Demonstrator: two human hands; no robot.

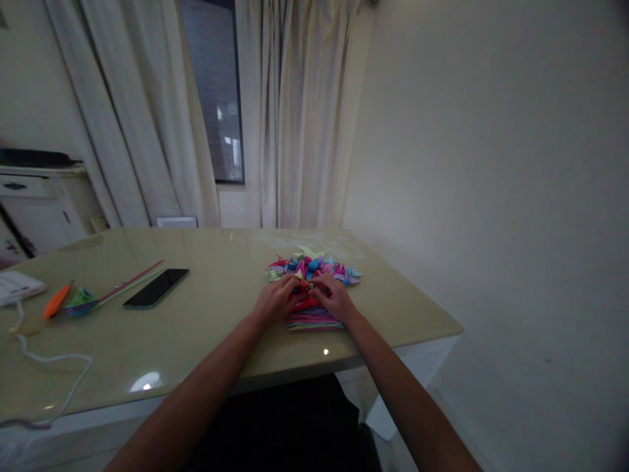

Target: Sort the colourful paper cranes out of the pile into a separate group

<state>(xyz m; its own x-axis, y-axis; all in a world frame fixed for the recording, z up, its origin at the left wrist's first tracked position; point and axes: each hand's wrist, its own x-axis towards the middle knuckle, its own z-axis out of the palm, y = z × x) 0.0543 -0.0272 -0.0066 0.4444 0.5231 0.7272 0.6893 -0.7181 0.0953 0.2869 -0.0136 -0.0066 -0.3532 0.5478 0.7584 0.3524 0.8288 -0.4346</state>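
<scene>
My left hand and my right hand meet over the table, fingers bent and pinched close together. Between the fingertips is a small piece of red paper, partly hidden by the fingers, with a bit of yellow beside it. Just beyond the hands lies a heap of folded paper shapes in blue, pink, purple, green and red; some look like origami cranes. Under and in front of the hands is a stack of coloured paper sheets, its edges striped red, purple and green.
On the glossy table a dark-screened phone lies to the left. Farther left are thin coloured sticks, an orange object and a white cable. A wall rises along the right.
</scene>
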